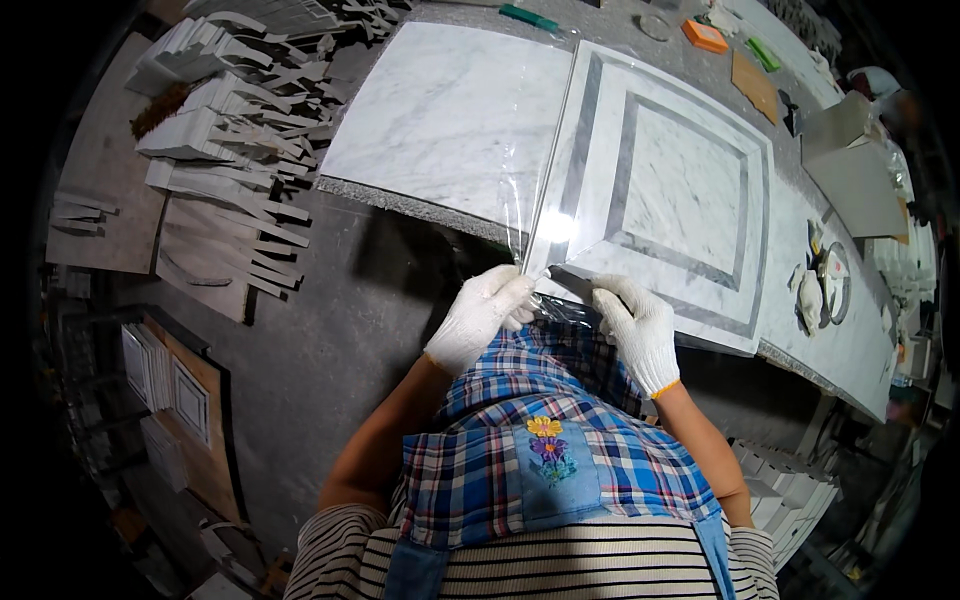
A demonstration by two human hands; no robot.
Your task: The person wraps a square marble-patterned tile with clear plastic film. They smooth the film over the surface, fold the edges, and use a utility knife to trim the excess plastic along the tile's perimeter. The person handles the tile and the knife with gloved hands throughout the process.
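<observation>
A white marble panel with grey rectangular border bands [690,190] lies on the worktable, its near left corner beside my hands. Clear plastic film [516,190] runs along its left edge, shiny and loose. My left hand [487,308], in a white knitted glove, is closed at that corner, pinching the film's near end. My right hand [637,325], gloved too, grips a slim dark blade-like tool [572,274] whose tip points left over the corner. Its exact kind is unclear. Crumpled film [562,310] hangs between my hands at the table edge.
A plain white marble slab [450,110] lies left of the panel. Farther back are an orange box [704,36], a brown cardboard piece [754,86] and a green tool [528,17]. A tape roll [834,285] sits at right. Cut stone strips [235,150] are stacked at left.
</observation>
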